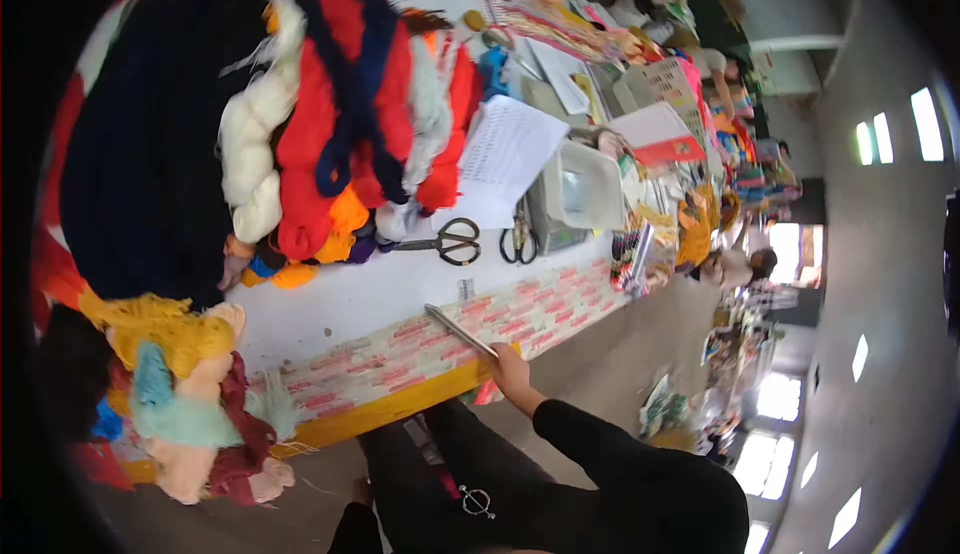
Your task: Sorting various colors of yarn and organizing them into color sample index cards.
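Observation:
At the table's front edge, my right hand is closed around the near end of a slim silver-grey bar. The bar's far end points away to the left, over the brick-patterned strip of the tabletop. Whether it is a rod or a flat thing seen edge-on, I cannot tell. My left hand hangs low beside my leg, below the table; only a sliver of it shows and its fingers are hidden. Beyond the bar lie black-handled scissors and a second pair of scissors.
Big yarn bundles in navy, red and cream cover the table's left. Yellow and pastel skeins hang over the near left corner. Written sheets and a clear plastic box stand farther back. Other people work beyond.

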Available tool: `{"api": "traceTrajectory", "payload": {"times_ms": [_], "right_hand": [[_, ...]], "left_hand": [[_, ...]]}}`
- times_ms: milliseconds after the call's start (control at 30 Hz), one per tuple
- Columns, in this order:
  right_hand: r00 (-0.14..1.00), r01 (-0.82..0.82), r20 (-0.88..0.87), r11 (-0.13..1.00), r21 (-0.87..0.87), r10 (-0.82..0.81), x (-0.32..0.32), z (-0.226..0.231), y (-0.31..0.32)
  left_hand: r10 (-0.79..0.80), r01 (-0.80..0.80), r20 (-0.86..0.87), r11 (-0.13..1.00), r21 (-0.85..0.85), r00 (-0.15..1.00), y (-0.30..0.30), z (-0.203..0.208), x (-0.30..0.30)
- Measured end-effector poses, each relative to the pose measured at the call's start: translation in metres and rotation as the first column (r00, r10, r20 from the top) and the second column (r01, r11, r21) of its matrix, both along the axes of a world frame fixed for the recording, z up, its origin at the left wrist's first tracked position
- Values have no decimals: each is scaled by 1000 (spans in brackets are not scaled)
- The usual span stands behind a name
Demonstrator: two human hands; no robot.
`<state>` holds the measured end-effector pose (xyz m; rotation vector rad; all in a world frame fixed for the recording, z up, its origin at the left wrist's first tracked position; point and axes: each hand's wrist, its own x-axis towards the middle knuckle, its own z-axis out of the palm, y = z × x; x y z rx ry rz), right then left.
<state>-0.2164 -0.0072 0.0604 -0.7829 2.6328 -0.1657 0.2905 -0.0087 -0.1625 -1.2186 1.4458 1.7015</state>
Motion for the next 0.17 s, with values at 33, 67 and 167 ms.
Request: {"api": "traceTrajectory", "payload": {"times_ms": [33,67,167], "right_hand": [[998,54,20,997,53,-55,-5,-5,0],[1000,-13,23,999,40,12,-7,-10,5],[992,-86,96,993,83,78,-8,-20,11]], "left_hand": [[-94,92,20,994,65,995,29,-15,-14],[-185,179,32,975,131,982,43,-36,-43],[396,-371,6,853,366,918,129,-56,-58]]}}
